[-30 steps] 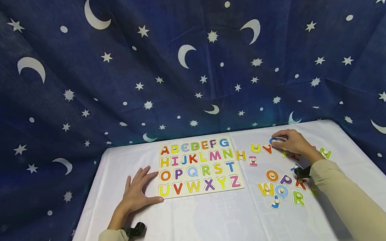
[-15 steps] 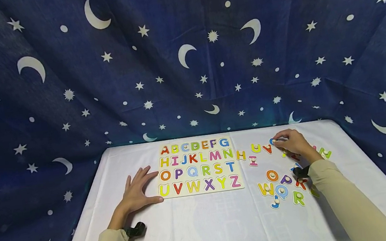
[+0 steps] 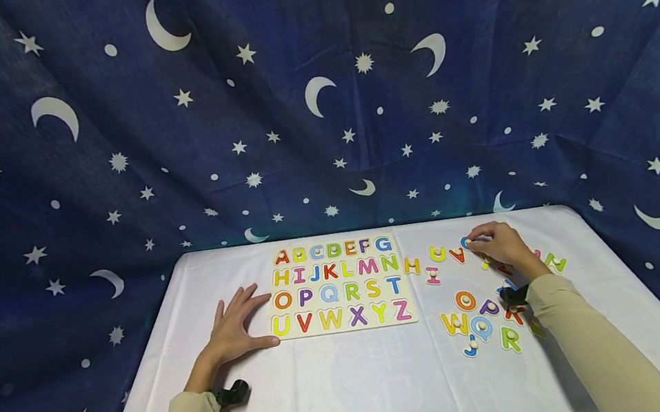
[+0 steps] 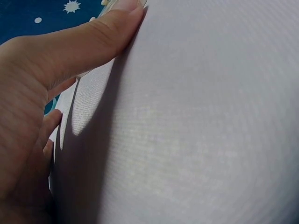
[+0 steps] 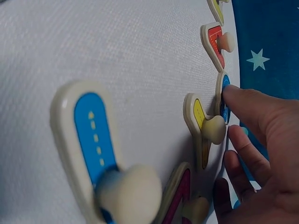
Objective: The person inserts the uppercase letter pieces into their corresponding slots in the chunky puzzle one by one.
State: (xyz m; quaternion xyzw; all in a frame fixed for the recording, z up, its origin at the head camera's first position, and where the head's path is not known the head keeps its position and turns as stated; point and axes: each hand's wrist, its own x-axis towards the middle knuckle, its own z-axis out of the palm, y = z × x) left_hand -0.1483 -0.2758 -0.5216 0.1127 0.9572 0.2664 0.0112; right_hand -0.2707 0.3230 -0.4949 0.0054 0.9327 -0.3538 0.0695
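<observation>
My left hand [image 3: 232, 331] lies spread at the left side of the alphabet board [image 3: 347, 332], its thumb at the lower left corner and index fingertip at the left edge. In the left wrist view the thumb [image 4: 103, 35] rests at the board's edge. At the far right of the table, my right hand [image 3: 501, 245] pinches a blue letter piece [image 3: 466, 242], partly covered by the fingers. The right wrist view shows the thumb [image 5: 245, 105] on this blue piece [image 5: 221, 93], with a yellow knobbed piece [image 5: 201, 126] close beside it. Knobs stand on letters A to F in the board's top row.
Several loose knobbed letters lie right of the board, among them a yellow H [image 3: 411, 265], pink I [image 3: 432, 275], red A [image 3: 457, 255], orange O [image 3: 465, 300], yellow W [image 3: 455, 323] and green R [image 3: 510, 339]. A starry blue curtain [image 3: 291, 100] hangs behind the white table [image 3: 355, 397].
The right hand stays at the blue letter piece, with only a slight shift of the right forearm to the left. The left hand and the board have not moved.
</observation>
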